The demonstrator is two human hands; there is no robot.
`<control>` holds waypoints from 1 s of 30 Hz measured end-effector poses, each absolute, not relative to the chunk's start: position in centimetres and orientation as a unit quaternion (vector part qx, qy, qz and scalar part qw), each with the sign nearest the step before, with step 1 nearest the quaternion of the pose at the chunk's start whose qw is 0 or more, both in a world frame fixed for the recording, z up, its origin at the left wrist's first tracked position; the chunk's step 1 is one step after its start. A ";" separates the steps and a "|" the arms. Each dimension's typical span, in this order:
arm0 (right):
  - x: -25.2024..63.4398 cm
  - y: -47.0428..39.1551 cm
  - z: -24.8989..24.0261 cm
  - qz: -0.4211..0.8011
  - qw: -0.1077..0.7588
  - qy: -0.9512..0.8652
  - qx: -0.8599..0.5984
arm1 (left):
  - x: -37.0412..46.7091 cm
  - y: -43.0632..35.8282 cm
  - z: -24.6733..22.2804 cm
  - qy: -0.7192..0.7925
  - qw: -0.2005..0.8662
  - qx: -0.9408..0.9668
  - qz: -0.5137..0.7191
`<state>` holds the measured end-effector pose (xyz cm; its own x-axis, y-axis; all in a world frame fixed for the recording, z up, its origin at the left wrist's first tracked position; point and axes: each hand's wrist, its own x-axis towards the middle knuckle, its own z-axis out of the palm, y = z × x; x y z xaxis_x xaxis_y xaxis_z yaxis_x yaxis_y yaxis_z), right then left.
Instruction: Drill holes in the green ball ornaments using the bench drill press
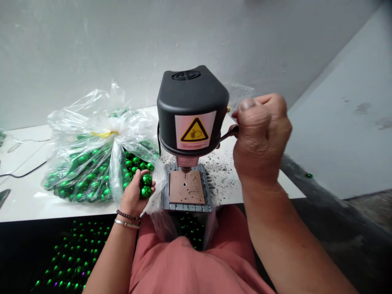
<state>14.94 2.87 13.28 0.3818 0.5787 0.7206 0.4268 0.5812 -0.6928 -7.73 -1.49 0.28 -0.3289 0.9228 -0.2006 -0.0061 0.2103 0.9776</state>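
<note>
My left hand cups a few shiny green balls beside the torn opening of a clear plastic bag, which is full of similar balls. My right hand is closed around the lever on the right side of a small black bench drill press. Below its head, the drill bit points down at a brown board with a small hole in it. The board lies on the grey slotted base, and no ball sits on it.
Dark shavings litter the white table right of the base. A yellow tie binds the bag. Many more green balls lie below the table's front edge. One green ball is on the floor at right. A black cable runs at left.
</note>
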 end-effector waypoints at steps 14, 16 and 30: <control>15.2 2.8 12.9 0.083 0.693 -0.559 -0.447 | -4.2 -3.6 2.1 0.449 0.721 0.068 0.523; 15.2 2.7 12.9 0.083 0.691 -0.561 -0.449 | -4.3 -3.5 1.8 0.436 0.719 0.047 0.540; 15.2 2.3 13.0 0.082 0.702 -0.565 -0.425 | -3.7 -3.5 1.9 0.417 0.733 0.077 0.532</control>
